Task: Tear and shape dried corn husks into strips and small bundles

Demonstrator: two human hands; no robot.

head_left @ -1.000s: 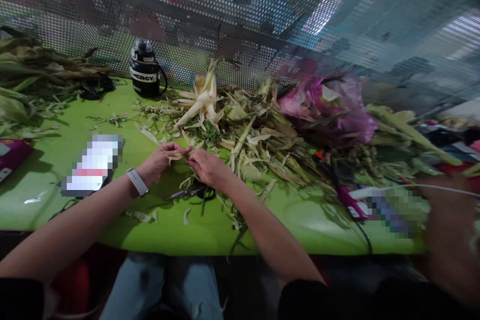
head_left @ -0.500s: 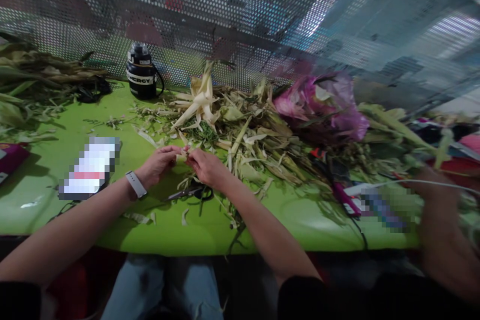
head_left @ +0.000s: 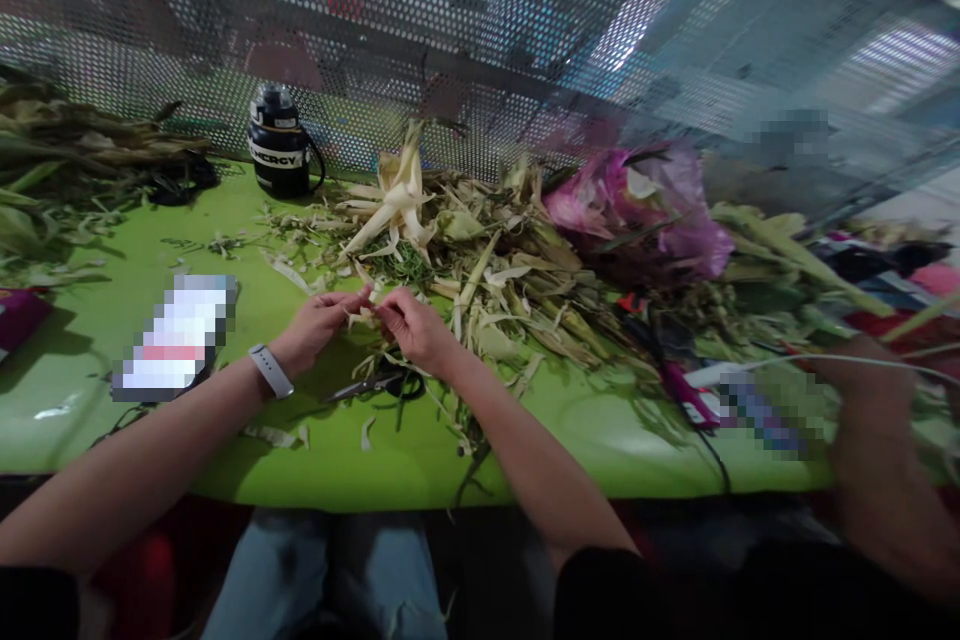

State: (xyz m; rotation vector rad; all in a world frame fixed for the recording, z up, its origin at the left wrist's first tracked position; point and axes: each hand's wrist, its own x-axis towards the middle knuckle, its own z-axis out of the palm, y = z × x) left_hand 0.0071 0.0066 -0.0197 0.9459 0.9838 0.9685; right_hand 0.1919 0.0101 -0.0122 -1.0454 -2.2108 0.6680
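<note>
Husk strip (head_left: 362,316), pale cream and thin, with a papery, slightly curled edge, is held up between the two hands just above the table; its full shape is partly hidden by the fingers. Left hand (head_left: 319,322) has thumb and fingertips pinched together on it, the other fingers curled in. Right hand (head_left: 414,325) meets it from the other side, its fingers bent and closed to a narrow pinch on the same strip. On the left wrist sits a watch (head_left: 271,372) with a smooth, light grey band dotted with holes.

Just below the hands lie scissors (head_left: 371,384) with dark handles and slim metal blades, among curled, pale scraps. Past the fingertips, a star-like husk bundle (head_left: 401,205) with broad, pointed, creamy leaves tops a tangle of stringy green shreds (head_left: 405,265). Beside it spreads a husk heap (head_left: 517,290), dry, ribbed and wrinkled, tan to yellow-green. Farther out are a crumpled, glossy pink plastic bag (head_left: 645,210) and a rounded black bottle (head_left: 279,155) with a clear cap and a side loop. All rest on a smooth, shiny lime-green table (head_left: 322,465).
</note>
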